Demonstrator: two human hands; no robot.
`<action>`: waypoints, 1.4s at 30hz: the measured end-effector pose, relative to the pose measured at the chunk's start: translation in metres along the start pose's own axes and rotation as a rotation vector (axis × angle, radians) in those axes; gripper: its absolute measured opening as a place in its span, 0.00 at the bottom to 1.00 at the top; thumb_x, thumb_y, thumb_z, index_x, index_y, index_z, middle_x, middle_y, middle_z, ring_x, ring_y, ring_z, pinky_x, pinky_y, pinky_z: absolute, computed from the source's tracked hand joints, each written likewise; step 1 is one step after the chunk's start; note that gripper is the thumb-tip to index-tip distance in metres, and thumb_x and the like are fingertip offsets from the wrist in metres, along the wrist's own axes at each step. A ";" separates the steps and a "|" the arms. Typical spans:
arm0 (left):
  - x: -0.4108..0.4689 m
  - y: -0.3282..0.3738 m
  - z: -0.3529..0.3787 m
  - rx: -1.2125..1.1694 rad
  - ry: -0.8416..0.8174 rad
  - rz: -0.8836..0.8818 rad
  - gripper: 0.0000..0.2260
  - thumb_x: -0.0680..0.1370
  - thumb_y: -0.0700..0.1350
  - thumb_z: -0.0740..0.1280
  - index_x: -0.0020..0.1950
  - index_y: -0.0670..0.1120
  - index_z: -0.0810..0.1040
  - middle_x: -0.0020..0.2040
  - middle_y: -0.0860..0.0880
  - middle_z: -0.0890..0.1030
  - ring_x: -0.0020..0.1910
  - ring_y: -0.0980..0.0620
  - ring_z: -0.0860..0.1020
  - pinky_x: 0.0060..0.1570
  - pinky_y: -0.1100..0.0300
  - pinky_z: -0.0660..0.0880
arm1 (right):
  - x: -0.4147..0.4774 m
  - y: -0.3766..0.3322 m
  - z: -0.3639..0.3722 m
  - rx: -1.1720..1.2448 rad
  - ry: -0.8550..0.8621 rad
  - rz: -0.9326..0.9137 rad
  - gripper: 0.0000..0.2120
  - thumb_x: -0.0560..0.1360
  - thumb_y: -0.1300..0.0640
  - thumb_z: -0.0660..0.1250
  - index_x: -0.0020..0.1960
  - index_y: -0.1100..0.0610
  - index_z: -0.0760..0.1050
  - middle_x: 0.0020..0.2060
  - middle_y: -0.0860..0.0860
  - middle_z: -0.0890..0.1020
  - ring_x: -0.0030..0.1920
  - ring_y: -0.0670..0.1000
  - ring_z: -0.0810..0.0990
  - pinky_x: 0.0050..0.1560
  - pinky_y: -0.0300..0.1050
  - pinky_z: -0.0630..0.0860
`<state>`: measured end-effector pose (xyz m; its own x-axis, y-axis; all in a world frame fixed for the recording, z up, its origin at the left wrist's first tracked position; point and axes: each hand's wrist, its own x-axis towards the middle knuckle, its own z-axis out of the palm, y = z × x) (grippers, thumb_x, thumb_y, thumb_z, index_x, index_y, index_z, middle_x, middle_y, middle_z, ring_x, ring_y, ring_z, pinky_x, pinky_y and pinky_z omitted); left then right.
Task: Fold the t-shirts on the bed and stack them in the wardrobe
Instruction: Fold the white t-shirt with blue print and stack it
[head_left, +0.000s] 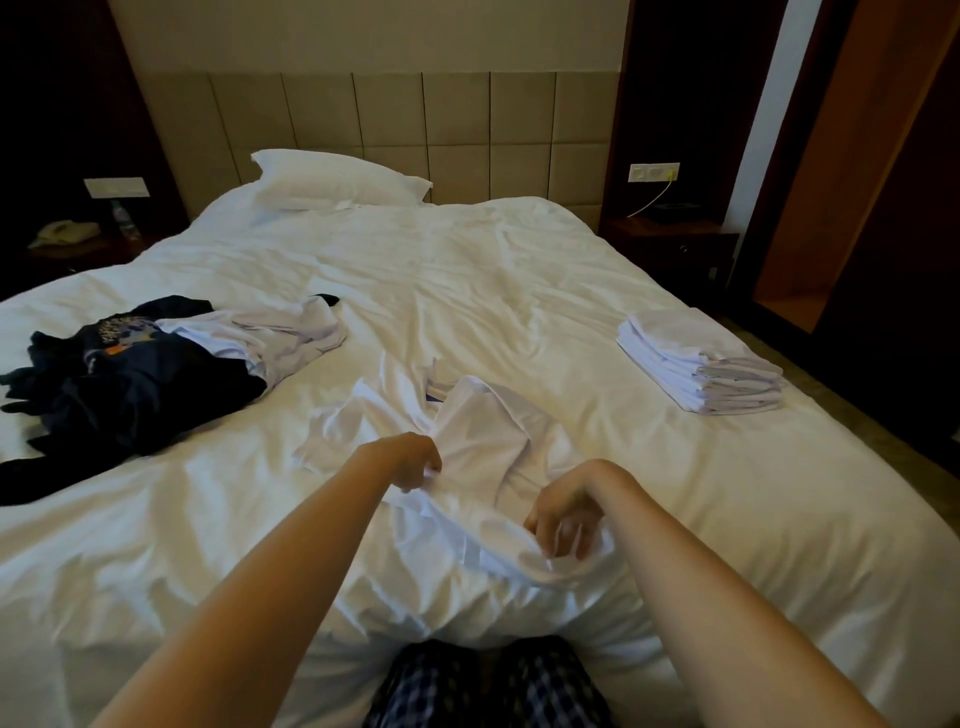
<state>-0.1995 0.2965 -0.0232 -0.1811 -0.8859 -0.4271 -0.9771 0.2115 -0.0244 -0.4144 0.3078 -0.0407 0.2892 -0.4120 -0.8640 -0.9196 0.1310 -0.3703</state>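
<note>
White, rumpled bedding covers the bed (519, 270) right up to its near edge, where a person's checked trousers (488, 686) show at the bottom of the view. Just beyond, both bare arms reach over a white t-shirt (483, 431) lying crumpled in the middle of the near half. The left hand (415, 462) has its fingers curled and pinches a fold of the cloth. The right hand (563, 525), also curled, grips a bunch of it closer to the edge. This shirt looks to be at the spreading stage, not yet flat and not yet folded.

Farther off on the left lies a loose heap, a dark printed garment (145, 384) with pale shirts (280, 332) tangled over it, so several pieces appear left to do. On the right side, well apart from the hands, sits a neat folded stack (698, 364) of white shirts, done but not yet moved to any wardrobe.

At the head rest a pillow (332, 179) and a padded headboard (415, 119). A nightstand (670, 244) stands to the right. Past it is a brown wooden opening (831, 182); whether that is the wardrobe I cannot tell. Nothing blocks the way to the stack.
</note>
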 end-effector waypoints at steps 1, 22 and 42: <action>-0.001 0.001 0.001 -0.004 0.024 -0.010 0.20 0.78 0.36 0.59 0.70 0.48 0.69 0.69 0.46 0.69 0.68 0.45 0.67 0.66 0.53 0.64 | 0.000 -0.001 0.001 0.012 0.010 0.001 0.09 0.77 0.65 0.59 0.46 0.53 0.72 0.33 0.51 0.75 0.35 0.48 0.71 0.43 0.43 0.72; -0.003 -0.006 0.020 -0.792 0.103 -0.132 0.12 0.76 0.32 0.51 0.44 0.45 0.71 0.50 0.45 0.75 0.47 0.47 0.76 0.33 0.61 0.67 | 0.020 -0.024 -0.003 0.425 0.720 -0.330 0.10 0.69 0.72 0.57 0.38 0.65 0.76 0.22 0.51 0.69 0.27 0.48 0.64 0.22 0.35 0.61; 0.014 -0.017 0.024 -1.119 0.370 -0.258 0.11 0.66 0.39 0.66 0.30 0.46 0.64 0.31 0.49 0.66 0.33 0.52 0.65 0.32 0.62 0.61 | 0.020 -0.049 -0.021 0.326 1.051 -0.347 0.12 0.75 0.64 0.58 0.48 0.56 0.80 0.50 0.52 0.80 0.47 0.51 0.76 0.43 0.38 0.69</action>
<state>-0.1828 0.2906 -0.0507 0.1914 -0.9528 -0.2357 -0.5118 -0.3018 0.8044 -0.3690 0.2739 -0.0328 0.0086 -0.9990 -0.0447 -0.6773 0.0271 -0.7352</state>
